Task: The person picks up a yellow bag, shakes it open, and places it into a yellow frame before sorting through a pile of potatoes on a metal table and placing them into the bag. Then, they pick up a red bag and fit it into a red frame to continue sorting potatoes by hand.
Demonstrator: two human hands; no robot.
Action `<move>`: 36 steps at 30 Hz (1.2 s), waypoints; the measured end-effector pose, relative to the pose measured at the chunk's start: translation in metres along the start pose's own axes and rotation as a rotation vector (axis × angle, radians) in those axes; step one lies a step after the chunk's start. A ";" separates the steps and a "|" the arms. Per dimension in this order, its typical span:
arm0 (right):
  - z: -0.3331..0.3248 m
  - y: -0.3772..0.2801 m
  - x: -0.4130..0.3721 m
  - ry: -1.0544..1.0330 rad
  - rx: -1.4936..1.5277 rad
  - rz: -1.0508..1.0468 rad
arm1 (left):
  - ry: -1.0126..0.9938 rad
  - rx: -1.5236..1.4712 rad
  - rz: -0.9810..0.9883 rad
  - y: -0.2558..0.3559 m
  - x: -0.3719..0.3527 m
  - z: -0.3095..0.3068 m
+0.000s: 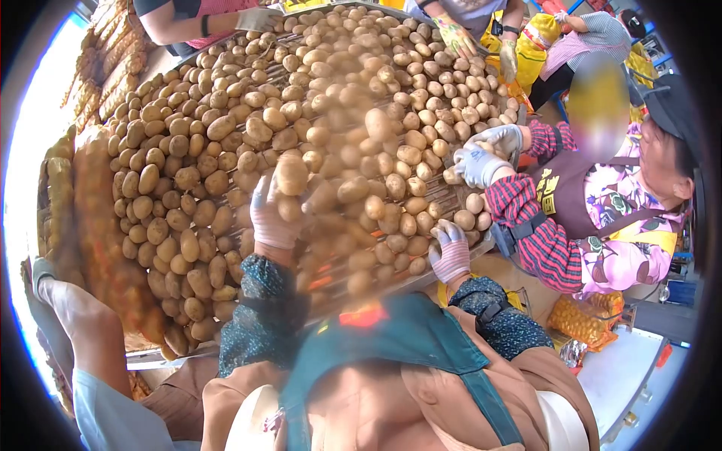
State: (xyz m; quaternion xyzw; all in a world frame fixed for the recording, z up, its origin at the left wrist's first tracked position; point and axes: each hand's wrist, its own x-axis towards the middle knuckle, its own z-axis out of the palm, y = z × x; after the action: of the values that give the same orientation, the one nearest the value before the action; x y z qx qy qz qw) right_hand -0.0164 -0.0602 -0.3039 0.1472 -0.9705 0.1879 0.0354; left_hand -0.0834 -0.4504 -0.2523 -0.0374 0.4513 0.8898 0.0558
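A broad slatted sorting table is covered with potatoes (pixel 223 128). My left hand (pixel 272 219), in a white and pink glove, is raised over the pile. Its fingers close around a potato (pixel 292 174), and a second potato (pixel 289 207) shows against the palm, slightly blurred. My right hand (pixel 451 254), gloved alike, is at the table's near right edge beside some potatoes (pixel 418 246). Its fingers are stretched out and somewhat apart, and I see nothing held in them. A blurry smear over the middle of the view softens the potatoes there.
On the right, a co-worker's gloved hands (pixel 481 156) handle potatoes. Other gloved hands (pixel 456 37) reach in from the far side. Another person's arm (pixel 83 319) is at the left. Filled net sacks (pixel 113 225) stand left; a net bag of potatoes (pixel 583 322) lies lower right.
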 end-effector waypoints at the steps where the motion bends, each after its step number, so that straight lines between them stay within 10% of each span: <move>1: 0.000 0.000 0.001 0.009 0.002 -0.006 | 0.078 0.125 0.048 -0.004 0.001 0.007; 4: -0.003 0.002 0.001 0.035 -0.013 -0.056 | 0.044 -0.539 -0.158 0.002 -0.003 0.037; 7: -0.001 0.008 0.002 0.031 -0.024 -0.012 | 0.110 0.779 0.168 0.016 -0.027 0.095; 11: -0.034 -0.056 0.041 0.103 0.250 -0.007 | 0.329 0.011 -0.343 0.002 -0.021 0.115; 14: -0.021 -0.100 0.069 -0.052 0.724 0.011 | 0.040 -0.552 -0.600 0.007 -0.021 0.118; 16: -0.014 -0.124 0.087 -0.145 0.845 -0.019 | 0.079 -0.351 -0.599 -0.013 -0.018 0.115; 24: -0.038 -0.095 0.122 -0.465 1.971 0.709 | -0.458 0.570 -0.036 -0.031 -0.021 0.098; 26: -0.036 -0.069 0.113 -0.519 2.006 0.956 | -0.280 0.277 -0.312 -0.035 -0.025 0.092; 28: -0.041 -0.050 0.118 -0.379 2.199 1.207 | -0.059 0.250 -0.489 -0.023 -0.033 0.098; 30: -0.030 -0.016 0.122 -0.120 2.377 0.770 | -0.228 0.655 -0.210 -0.042 -0.038 0.066; 36: -0.038 0.113 0.170 0.260 2.380 0.790 | 0.012 0.622 -0.361 -0.080 -0.078 0.008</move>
State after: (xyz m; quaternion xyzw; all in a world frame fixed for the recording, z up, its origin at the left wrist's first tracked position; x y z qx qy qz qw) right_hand -0.2116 0.0082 -0.2878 -0.2312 -0.1680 0.9548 -0.0821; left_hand 0.0049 -0.4026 -0.3025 -0.1032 0.6869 0.6855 0.2182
